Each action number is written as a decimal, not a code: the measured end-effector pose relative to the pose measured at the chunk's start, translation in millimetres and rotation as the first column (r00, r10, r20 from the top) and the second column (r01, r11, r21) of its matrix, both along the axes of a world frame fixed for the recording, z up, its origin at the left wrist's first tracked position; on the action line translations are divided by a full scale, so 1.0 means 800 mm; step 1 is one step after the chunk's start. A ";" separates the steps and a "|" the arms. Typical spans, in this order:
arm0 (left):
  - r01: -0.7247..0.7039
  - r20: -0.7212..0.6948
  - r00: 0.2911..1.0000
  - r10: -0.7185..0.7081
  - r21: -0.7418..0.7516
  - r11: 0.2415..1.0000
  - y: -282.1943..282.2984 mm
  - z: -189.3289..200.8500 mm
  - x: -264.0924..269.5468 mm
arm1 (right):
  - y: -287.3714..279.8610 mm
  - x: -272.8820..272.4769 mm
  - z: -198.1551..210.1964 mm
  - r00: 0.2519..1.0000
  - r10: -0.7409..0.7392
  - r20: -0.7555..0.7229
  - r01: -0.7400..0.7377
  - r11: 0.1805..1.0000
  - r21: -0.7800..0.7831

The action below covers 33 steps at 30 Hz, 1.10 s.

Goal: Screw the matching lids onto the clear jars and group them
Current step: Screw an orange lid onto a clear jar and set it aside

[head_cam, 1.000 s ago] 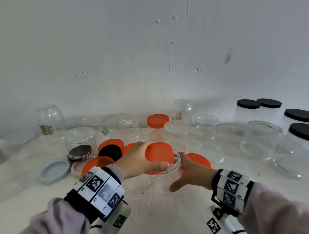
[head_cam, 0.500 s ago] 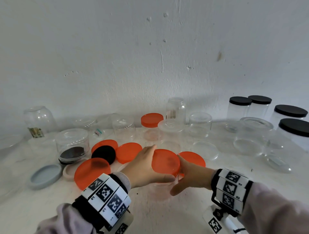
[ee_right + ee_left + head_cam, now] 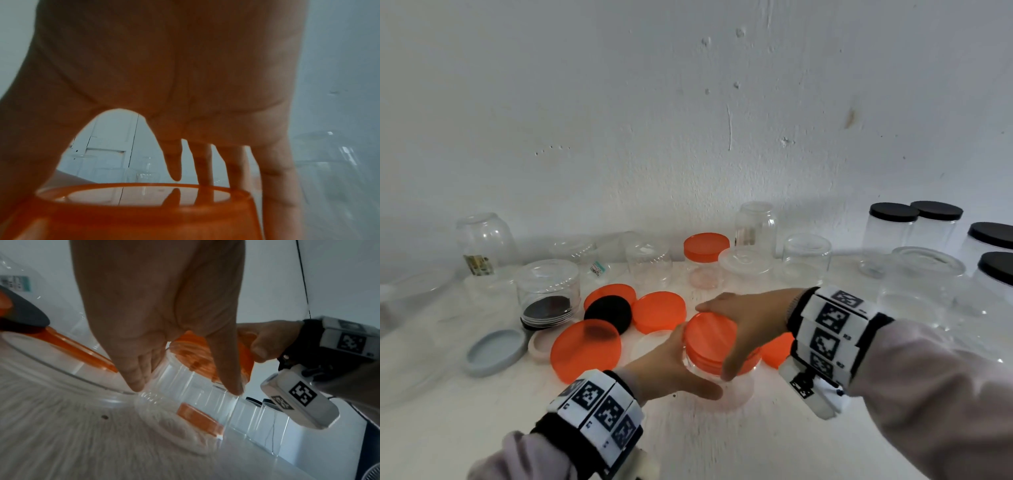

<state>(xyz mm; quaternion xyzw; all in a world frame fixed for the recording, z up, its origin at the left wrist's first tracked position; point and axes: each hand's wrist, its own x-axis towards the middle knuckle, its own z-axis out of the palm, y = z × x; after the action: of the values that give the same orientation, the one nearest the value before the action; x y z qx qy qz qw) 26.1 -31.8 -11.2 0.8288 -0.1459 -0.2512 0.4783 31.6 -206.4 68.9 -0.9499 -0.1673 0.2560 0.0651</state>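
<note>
A clear jar (image 3: 722,380) stands on the white table, near the front centre. An orange lid (image 3: 709,335) sits on its mouth. My right hand (image 3: 743,325) reaches over from the right, with thumb and fingers curled round the lid's rim. My left hand (image 3: 674,366) grips the jar's wall from the left, thumb in front. In the left wrist view my fingers (image 3: 131,378) wrap the ribbed jar (image 3: 195,394) under the orange lid (image 3: 242,358). In the right wrist view my fingertips (image 3: 203,175) rest on the orange lid (image 3: 144,206).
Loose orange lids (image 3: 585,349) (image 3: 659,310), a black lid (image 3: 607,313) and a grey-blue lid (image 3: 494,351) lie to the left. An orange-lidded jar (image 3: 705,260) and bare clear jars (image 3: 806,258) line the wall. Black-lidded jars (image 3: 893,236) stand at the right.
My left hand set the orange lid on the jar, then dropped to the jar's side. My right hand left the jar's wall and now grips the lid from above.
</note>
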 end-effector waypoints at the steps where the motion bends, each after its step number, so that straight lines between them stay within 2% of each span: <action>1: 0.005 0.013 1.000 -0.005 0.001 1.000 -0.001 -0.001 0.000 | 0.004 0.002 0.003 1.000 0.013 0.002 -0.013 0.999 -0.037; 8: -0.003 0.077 0.997 0.002 0.020 1.000 0.000 -0.004 0.006 | 0.014 0.008 0.006 0.994 0.106 0.015 -0.100 0.972 -0.211; 11: -0.014 0.093 0.996 0.012 0.020 1.000 0.000 -0.006 0.007 | 0.013 0.008 0.007 0.996 0.089 0.024 -0.082 0.975 -0.208; 17: -0.030 0.124 0.992 0.025 0.041 0.999 -0.004 -0.007 0.007 | 0.014 -0.001 -0.002 0.993 -0.037 0.108 0.055 0.983 -0.172; 24: -0.029 0.123 0.992 0.023 0.046 0.999 -0.005 -0.007 0.007 | 0.012 0.002 0.009 0.999 0.039 0.030 -0.033 0.985 -0.169; 30: -0.019 0.156 0.988 0.009 0.065 0.998 -0.006 -0.008 0.007 | 0.009 -0.003 0.009 0.993 -0.040 0.115 0.063 0.975 -0.212; 33: -0.022 0.143 0.990 0.013 0.061 0.998 -0.005 -0.009 0.007 | 0.005 -0.001 0.014 0.994 -0.022 0.110 0.047 0.972 -0.232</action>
<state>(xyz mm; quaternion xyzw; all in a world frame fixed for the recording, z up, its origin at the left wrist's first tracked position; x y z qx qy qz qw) 31.9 -36.2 -18.1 0.8604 -0.1645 -0.1913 0.4429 30.5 -202.2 79.7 -0.9661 -0.1226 0.2214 -0.0519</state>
